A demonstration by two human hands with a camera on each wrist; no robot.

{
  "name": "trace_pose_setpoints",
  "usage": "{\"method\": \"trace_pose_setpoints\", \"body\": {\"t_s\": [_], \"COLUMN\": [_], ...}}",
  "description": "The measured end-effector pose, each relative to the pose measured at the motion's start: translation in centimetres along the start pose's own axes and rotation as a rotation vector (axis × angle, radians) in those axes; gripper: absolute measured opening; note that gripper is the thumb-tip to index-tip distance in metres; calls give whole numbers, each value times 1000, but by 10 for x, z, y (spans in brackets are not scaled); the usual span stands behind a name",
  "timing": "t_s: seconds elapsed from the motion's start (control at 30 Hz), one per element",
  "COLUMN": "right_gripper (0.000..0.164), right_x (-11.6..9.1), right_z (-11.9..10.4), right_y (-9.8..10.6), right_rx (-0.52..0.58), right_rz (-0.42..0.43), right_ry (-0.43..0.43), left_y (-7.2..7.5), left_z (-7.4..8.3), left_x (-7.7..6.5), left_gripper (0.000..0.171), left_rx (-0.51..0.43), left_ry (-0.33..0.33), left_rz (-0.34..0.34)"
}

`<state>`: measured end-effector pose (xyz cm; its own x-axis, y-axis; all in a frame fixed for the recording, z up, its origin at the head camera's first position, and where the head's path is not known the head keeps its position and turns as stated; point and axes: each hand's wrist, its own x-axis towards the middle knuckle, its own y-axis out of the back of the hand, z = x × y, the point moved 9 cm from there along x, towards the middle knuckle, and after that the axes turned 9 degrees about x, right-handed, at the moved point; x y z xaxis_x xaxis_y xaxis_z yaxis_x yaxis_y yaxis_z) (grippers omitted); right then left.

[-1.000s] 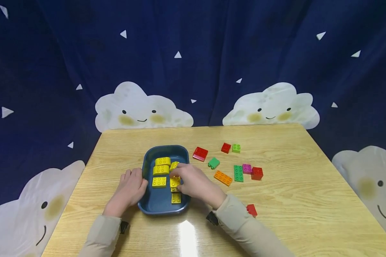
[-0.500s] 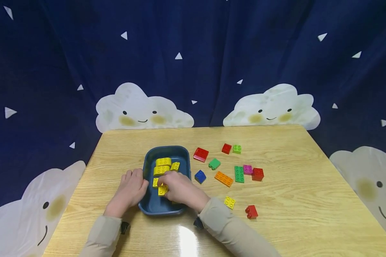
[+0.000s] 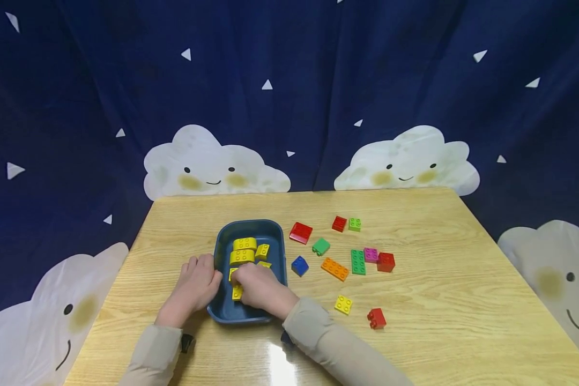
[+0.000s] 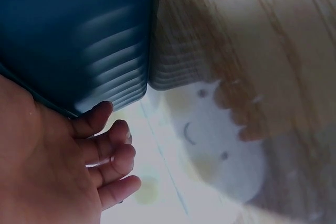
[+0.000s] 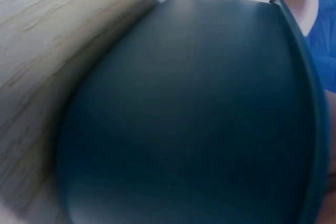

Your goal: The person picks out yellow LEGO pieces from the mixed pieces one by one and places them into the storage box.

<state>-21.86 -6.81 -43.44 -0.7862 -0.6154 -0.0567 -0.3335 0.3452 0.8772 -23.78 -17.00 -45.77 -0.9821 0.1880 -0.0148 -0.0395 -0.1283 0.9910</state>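
Note:
A dark blue plastic tray (image 3: 225, 230) on the table holds several yellow toy bricks. My right hand (image 3: 259, 288) reaches into it over the right rim and grips a yellow brick (image 3: 237, 293) low in the tray; the fingertips are partly hidden. Behind that hand lie two rounded yellow bricks (image 3: 242, 256) and a small slanted yellow brick (image 3: 262, 251). On the tray's left rim, my left hand (image 3: 198, 281) holds the wall. Its fingers (image 4: 113, 163) bend loosely outside the wall in the left wrist view, where the thumb is out of sight. The tray's outer wall (image 5: 184, 114) fills the right wrist view.
Right of the tray lie loose bricks: a blue one (image 3: 299, 266), an orange one (image 3: 335, 268), a long green one (image 3: 358, 261), a pink one (image 3: 371, 254), a yellow one (image 3: 343, 304) and several red ones, including one near the right forearm (image 3: 376, 318). A dark curtain (image 3: 313, 96) hangs behind the table.
My right hand has moved left and nearer within the tray, carrying a yellow brick from the right-hand pile. The blue and yellow bricks on the table came into view. My left hand stayed put.

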Motion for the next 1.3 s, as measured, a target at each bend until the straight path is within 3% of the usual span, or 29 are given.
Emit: {"method": "trace_pose_setpoints", "body": {"t_s": [0.43,0.6,0.87,1.3], "right_gripper": [17,15,14,14], "right_x": [8,10,9,6], "right_z": [-7,-9,-12,-12], "right_y": [-14,-17,-19,-19], "right_rx": [-2,-58,-102,-103], "right_rz": [11,30,84,76], "right_ry": [1,27,64,53], "left_y": [0,-1,-1,-1], "left_z": [2,1,1,1], "left_x": [1,0,0,0], "left_gripper": [21,22,20,19], "left_rx": [2,2,2,-4], "left_ry": [-19,-9,-9,-9], "left_rz": [26,10,16,13]}}
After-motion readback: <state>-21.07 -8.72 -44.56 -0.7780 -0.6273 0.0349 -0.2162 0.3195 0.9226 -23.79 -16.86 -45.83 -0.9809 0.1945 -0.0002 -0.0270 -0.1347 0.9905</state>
